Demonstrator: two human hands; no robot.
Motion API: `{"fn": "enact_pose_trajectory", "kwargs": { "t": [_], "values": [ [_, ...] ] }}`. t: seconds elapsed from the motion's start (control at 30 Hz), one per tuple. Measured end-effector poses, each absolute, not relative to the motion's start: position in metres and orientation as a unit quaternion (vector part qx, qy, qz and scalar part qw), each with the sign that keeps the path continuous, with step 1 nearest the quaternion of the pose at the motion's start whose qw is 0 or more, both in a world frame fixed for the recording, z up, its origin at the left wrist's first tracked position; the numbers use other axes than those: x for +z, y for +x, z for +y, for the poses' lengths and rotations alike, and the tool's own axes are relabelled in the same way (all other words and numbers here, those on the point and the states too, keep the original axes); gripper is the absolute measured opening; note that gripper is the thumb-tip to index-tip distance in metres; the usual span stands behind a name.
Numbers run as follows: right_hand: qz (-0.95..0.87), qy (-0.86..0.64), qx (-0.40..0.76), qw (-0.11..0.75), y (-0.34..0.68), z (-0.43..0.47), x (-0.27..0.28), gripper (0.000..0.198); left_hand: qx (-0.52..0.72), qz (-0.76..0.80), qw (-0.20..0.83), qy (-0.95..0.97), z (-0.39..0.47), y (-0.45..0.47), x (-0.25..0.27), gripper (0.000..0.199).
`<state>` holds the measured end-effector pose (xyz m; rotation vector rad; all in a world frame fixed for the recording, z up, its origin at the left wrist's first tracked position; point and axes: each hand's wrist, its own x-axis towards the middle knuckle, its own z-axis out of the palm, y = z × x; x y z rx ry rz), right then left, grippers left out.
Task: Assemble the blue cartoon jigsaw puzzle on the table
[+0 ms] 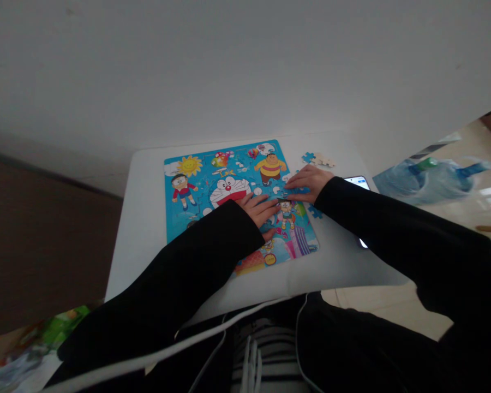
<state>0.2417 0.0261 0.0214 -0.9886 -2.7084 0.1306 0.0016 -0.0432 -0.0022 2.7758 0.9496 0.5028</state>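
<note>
A blue cartoon jigsaw puzzle lies flat on a small white table, with a smiling round-faced figure in its middle. Over its lower middle rests my left hand, palm down with fingers stretched out across the pieces; it hides part of the picture. At the puzzle's right edge, my right hand has thumb and fingers on either side of a blue puzzle piece, partly covered by the hand. Loose pieces lie beyond the right hand, some blue, some pale side up. Another blue piece sits just below it.
The white table stands against a pale wall. A phone with a lit screen lies at its right, partly under my right sleeve. Large clear water bottles are on the floor to the right. A white cord crosses my lap.
</note>
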Motion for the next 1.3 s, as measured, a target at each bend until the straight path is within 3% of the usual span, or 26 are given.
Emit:
{"fn": "enact_pose_trajectory", "kwargs": {
  "t": [0.6, 1.3],
  "values": [
    [-0.949, -0.301, 0.071, 0.07, 0.245, 0.031, 0.031, 0.03, 0.147, 0.328, 0.096, 0.928, -0.044, 0.003, 0.0, 0.05],
    [-0.939, -0.318, 0.094, 0.089, 0.248, 0.027, 0.027, 0.024, 0.133, 0.327, 0.109, 0.929, -0.045, 0.003, 0.004, 0.053]
  ]
}}
